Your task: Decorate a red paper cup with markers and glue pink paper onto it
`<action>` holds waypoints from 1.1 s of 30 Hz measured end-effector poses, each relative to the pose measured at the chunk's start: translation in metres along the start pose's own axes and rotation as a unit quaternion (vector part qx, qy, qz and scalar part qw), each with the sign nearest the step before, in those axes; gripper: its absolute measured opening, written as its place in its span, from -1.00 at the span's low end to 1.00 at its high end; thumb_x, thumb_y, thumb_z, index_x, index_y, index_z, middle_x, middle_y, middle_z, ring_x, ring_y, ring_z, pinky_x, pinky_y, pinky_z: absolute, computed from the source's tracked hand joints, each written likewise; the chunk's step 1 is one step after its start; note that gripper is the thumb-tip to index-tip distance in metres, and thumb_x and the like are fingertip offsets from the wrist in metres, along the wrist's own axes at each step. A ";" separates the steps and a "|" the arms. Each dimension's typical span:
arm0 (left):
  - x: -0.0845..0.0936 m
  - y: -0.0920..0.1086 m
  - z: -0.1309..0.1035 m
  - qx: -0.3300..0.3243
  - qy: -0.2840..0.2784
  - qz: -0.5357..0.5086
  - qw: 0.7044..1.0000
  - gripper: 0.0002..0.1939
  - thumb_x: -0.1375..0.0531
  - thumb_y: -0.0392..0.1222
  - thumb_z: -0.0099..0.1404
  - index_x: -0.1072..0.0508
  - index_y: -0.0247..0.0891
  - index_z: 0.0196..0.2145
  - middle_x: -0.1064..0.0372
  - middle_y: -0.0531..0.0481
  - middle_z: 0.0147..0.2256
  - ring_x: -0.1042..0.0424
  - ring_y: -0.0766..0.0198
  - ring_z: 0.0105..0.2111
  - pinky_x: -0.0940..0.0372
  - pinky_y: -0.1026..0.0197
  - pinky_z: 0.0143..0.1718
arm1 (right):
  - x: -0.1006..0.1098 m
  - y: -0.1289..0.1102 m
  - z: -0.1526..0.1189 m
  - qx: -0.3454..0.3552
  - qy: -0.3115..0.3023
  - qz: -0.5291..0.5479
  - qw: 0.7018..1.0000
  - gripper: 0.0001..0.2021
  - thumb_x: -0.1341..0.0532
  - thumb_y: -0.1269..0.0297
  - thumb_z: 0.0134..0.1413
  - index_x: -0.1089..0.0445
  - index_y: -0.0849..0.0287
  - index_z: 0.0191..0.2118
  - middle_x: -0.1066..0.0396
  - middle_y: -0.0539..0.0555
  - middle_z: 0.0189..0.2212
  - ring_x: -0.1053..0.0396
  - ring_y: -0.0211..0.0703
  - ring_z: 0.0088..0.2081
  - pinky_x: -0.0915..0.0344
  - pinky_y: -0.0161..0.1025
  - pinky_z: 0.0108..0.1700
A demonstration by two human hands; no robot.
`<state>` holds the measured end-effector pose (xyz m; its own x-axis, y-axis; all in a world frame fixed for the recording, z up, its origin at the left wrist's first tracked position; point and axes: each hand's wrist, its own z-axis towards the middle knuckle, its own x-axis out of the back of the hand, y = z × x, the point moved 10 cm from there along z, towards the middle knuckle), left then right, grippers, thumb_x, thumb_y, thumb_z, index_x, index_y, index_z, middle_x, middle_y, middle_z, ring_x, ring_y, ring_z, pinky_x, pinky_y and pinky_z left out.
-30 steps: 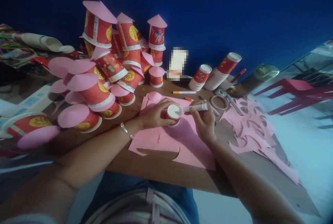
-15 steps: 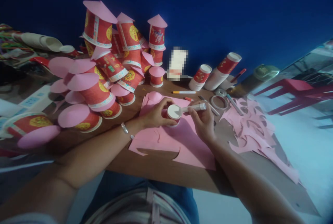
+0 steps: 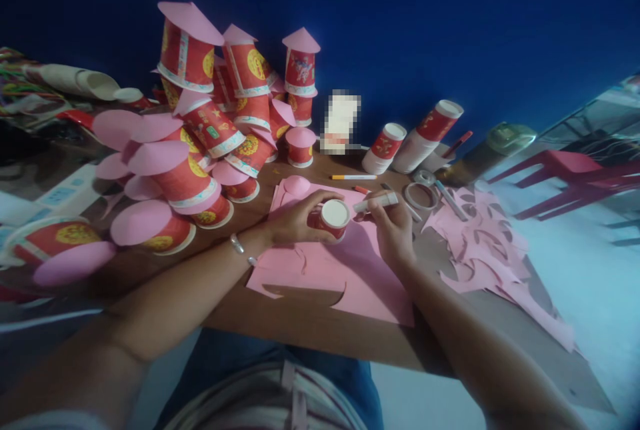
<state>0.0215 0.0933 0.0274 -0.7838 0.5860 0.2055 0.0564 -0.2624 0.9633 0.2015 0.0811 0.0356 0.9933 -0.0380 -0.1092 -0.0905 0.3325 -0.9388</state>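
My left hand (image 3: 300,220) is wrapped round a small red paper cup (image 3: 335,217), its whitish round end facing up. In my right hand (image 3: 393,230) is a whitish tube (image 3: 376,203), gripped between thumb and fingers, its narrow end pointing at the cup with a small gap between them. Both hands are above pink paper sheets (image 3: 370,277) on the brown table. A small pink cone (image 3: 297,185) rests at the back edge of the sheets.
Red cups with pink cone tops (image 3: 187,50) are piled at the left. Behind the sheets lies an orange and white pen (image 3: 354,177). Stacked cups (image 3: 385,148), a tape roll (image 3: 421,197) and pink scraps (image 3: 490,237) are towards the right.
The tube has drawn back from the cup's rim and tilted slightly in my right hand. The cup stays in my left hand, tipped a little differently.
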 end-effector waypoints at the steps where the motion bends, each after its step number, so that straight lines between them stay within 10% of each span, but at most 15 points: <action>1: 0.001 -0.001 0.000 0.000 0.013 0.013 1.000 -0.19 -0.60 -0.08 0.04 -0.41 -0.14 0.19 -0.45 -0.20 0.22 -0.47 -0.11 0.25 -0.38 -0.17 0.30 | 0.000 -0.002 0.000 0.005 -0.001 -0.004 1.000 -0.62 -0.45 -0.08 0.27 -0.41 0.10 -0.20 -0.52 -0.04 -0.31 -0.45 -0.28 -0.46 -0.59 -0.19 -0.31; 9: 0.006 -0.004 -0.001 0.029 0.097 0.114 0.988 -0.27 -0.61 -0.02 -0.02 -0.40 -0.14 0.03 -0.51 -0.08 0.05 -0.56 0.00 0.04 -0.48 -0.07 0.10 | -0.010 -0.029 -0.012 0.096 -0.023 -0.084 0.992 -0.73 -0.42 0.02 0.33 -0.42 0.07 -0.15 -0.49 0.02 -0.23 -0.50 -0.20 -0.32 -0.59 -0.19 -0.29; 26: 0.004 0.010 -0.002 -0.012 0.013 0.080 0.997 -0.32 -0.51 -0.13 0.19 -0.46 -0.13 0.23 -0.47 -0.17 0.19 -0.48 -0.05 0.23 -0.35 -0.16 0.33 | -0.007 -0.015 -0.005 0.050 -0.018 -0.076 0.996 -0.66 -0.42 -0.07 0.31 -0.42 0.09 -0.20 -0.51 -0.01 -0.30 -0.48 -0.24 -0.41 -0.55 -0.22 -0.30; 33: 0.003 -0.007 -0.001 0.029 0.064 0.066 0.995 -0.17 -0.63 -0.04 -0.04 -0.39 -0.10 0.13 -0.49 -0.12 0.17 -0.53 -0.06 0.15 -0.44 -0.14 0.22 | -0.008 -0.023 -0.009 0.082 -0.015 -0.081 0.993 -0.72 -0.39 -0.01 0.35 -0.41 0.06 -0.14 -0.48 0.00 -0.24 -0.50 -0.21 -0.34 -0.57 -0.19 -0.27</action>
<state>0.0178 0.0960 0.0208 -0.8397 0.4452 0.3111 0.1971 -0.2838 0.9384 0.1953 0.0648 0.0551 0.9958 -0.0756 0.0517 0.0814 0.4736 -0.8769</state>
